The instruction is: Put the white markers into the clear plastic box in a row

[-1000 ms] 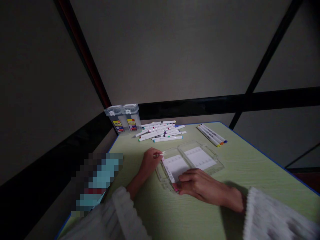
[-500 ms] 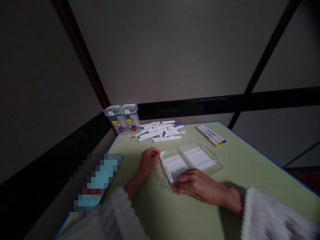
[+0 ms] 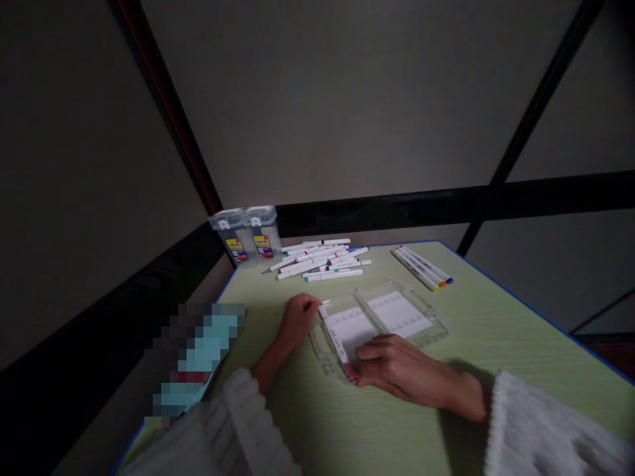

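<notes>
A clear plastic case [image 3: 364,303] lies opened flat on the table, with white ruled card in both halves. Along the left side of its near half rests a white marker [image 3: 335,338] with a pink end. Closed at the marker's far end, by the case's left corner, is my left hand [image 3: 298,317]; its fingertips pinch there. My right hand [image 3: 394,367] is closed on the marker's near, pink end, with its fingers partly covering the card and the case's near edge.
Several white markers [image 3: 322,264] lie in a loose pile towards the back. Two clear lidded boxes [image 3: 248,235] stand at the back left corner. Three markers [image 3: 421,268] lie side by side at the back right. A blurred light-blue item [image 3: 203,354] is at the left edge.
The whole view has shifted slightly, so everything sits a little further right. Both hands keep their places on the marker, with little visible movement.
</notes>
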{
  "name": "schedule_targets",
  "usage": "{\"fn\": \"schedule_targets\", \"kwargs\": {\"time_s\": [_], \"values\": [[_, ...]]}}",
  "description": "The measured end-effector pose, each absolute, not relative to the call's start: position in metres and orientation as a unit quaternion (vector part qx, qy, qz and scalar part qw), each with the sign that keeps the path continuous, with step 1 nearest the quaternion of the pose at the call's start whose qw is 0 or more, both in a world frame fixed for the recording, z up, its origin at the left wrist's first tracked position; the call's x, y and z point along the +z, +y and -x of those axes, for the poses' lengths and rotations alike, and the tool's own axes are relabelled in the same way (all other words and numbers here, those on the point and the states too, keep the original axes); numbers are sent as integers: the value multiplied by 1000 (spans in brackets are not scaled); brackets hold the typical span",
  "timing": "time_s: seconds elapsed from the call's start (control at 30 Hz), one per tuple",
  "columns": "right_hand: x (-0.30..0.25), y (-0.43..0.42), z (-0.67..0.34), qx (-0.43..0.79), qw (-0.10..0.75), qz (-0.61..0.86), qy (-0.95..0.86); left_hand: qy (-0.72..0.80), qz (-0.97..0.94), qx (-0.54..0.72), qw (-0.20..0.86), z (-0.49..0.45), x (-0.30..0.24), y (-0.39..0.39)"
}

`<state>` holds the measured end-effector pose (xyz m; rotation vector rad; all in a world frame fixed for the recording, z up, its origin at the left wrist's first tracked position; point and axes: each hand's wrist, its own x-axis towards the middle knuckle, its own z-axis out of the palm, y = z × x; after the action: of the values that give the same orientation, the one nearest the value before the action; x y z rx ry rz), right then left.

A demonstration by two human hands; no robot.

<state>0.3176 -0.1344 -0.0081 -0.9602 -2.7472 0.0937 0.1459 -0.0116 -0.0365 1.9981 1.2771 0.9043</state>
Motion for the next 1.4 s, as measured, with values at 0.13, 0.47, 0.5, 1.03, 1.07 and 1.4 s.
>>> {"fn": "schedule_targets", "kwargs": {"time_s": [0.13, 0.47, 0.5, 1.03, 1.07, 1.4], "values": [[-8, -134, -317, 44, 119, 333, -934, 468, -769, 326, 288, -146, -35, -12], [-8, -134, -317, 49, 106, 341, -933, 448, -791, 313, 275, -144, -35, -15], [-8, -134, -317, 49, 106, 343, -932, 447, -791, 315, 274, -144, -34, -16], [-11, -133, -319, 49, 118, 343, -930, 378, -857, 288, 198, -140, -29, -21], [-11, -133, -319, 51, 119, 344, -930, 376, -860, 283, 197, -141, -28, -21], [-10, -134, -320, 53, 120, 342, -931, 359, -870, 274, 197, -141, -26, -21]]}}
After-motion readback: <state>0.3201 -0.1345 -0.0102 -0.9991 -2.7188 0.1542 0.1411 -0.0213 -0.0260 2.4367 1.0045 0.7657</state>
